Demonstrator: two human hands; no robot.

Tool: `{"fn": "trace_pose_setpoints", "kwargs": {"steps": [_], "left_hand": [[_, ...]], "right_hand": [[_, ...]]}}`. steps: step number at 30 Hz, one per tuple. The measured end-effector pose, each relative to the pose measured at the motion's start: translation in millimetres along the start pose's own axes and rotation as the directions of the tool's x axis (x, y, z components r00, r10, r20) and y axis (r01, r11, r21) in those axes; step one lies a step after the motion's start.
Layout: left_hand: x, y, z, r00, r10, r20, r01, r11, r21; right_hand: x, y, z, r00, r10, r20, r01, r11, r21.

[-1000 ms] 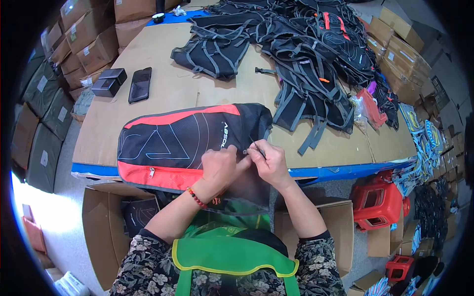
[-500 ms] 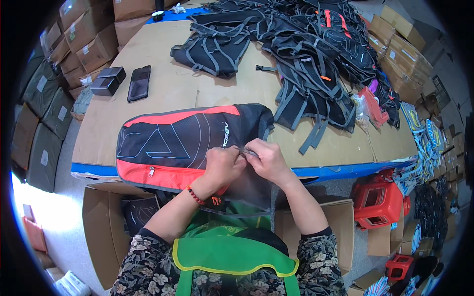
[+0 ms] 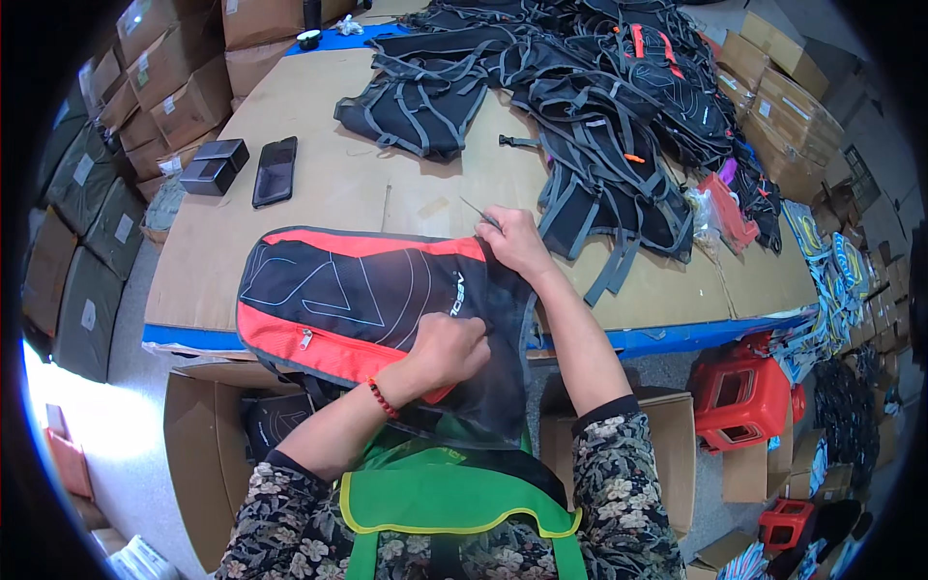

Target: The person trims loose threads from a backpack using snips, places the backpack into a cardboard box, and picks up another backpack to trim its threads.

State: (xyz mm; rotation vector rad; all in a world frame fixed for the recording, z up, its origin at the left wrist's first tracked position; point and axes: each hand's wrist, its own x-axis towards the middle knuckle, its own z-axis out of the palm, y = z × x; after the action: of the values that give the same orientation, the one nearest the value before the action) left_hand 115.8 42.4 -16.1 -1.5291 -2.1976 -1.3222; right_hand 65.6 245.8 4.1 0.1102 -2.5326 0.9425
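Note:
A black and coral-red backpack [image 3: 338,282] lies flat across the table's near edge, with pale line patterns on its front and a zip pull on its red side panel. My left hand [image 3: 450,350] is closed on the bag's dark part near the lettering; its fingertips are hidden. Past the bag's far edge, my right hand [image 3: 512,240] grips a thin pointed metal tool [image 3: 478,211] whose tip points up and left. The rest of that tool is covered by my fingers. Dark mesh-like fabric [image 3: 493,387] of the bag hangs toward my green apron [image 3: 454,503].
Several black backpacks with grey straps [image 3: 609,126] are heaped at the far right of the cardboard-covered table [image 3: 319,193]. A phone [image 3: 275,172] and a dark box [image 3: 215,166] lie at left. Open cartons [image 3: 198,454] stand below; a red stool [image 3: 739,396] is at right.
My right hand has moved away from my left, up to the bag's far edge, and the pointed tool now shows. The bag has turned slightly and shifted toward me.

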Motion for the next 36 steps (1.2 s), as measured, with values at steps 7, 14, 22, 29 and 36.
{"fn": "trace_pose_setpoints", "kwargs": {"steps": [7,14,22,29,36], "left_hand": [[87.3,-40.0,-43.7,0.996,-0.077,-0.034,0.084,0.911,0.404],[138.9,-87.9,-43.2,0.642,-0.401,0.653,0.727,0.589,-0.353],[133.7,-81.6,-48.1,0.681,-0.294,0.671,0.732,0.29,-0.616],[145.9,-77.4,-58.7,0.671,-0.373,0.641,0.74,0.283,-0.61],[182.6,-119.2,-76.1,0.628,-0.688,0.363,0.709,0.314,-0.631]], "right_hand": [[-9.4,-6.6,-22.1,0.995,0.102,-0.002,-0.094,0.922,0.375],[-9.0,-18.9,-35.5,0.997,0.08,0.002,-0.075,0.927,0.367],[-5.6,-48.9,-59.9,0.986,-0.146,-0.081,0.167,0.887,0.43],[-21.6,-58.5,-56.2,0.888,-0.38,-0.257,0.416,0.904,0.099],[-78.4,-72.3,-60.6,0.777,-0.569,-0.269,0.519,0.821,-0.237]]}}
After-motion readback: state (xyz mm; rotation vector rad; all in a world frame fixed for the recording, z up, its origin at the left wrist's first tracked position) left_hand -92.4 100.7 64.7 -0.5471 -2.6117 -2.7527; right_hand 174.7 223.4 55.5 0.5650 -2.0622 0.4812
